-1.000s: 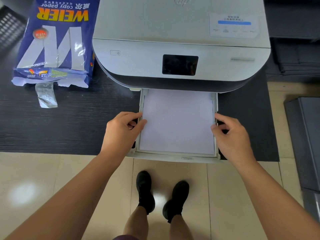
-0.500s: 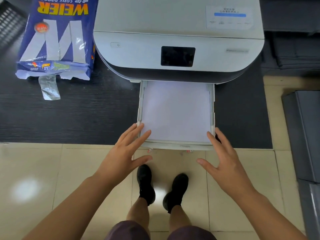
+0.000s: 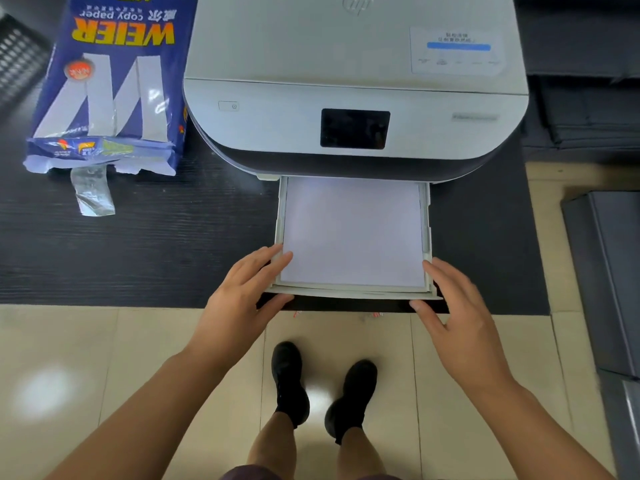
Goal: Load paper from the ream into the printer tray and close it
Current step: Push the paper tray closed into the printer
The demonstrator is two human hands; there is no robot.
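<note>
At tray (image 3: 428, 216) front corners: left hand (image 3: 242, 296), right hand (image 3: 457, 313), fingers spread.

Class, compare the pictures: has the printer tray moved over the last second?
Yes. The tray has slid part-way into the printer: less paper shows, and its front edge now lies about level with the desk edge.

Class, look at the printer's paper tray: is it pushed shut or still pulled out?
Pulled out. The tray juts from under the printer, its white paper fully exposed, with the left hand and right hand at its front corners.
</note>
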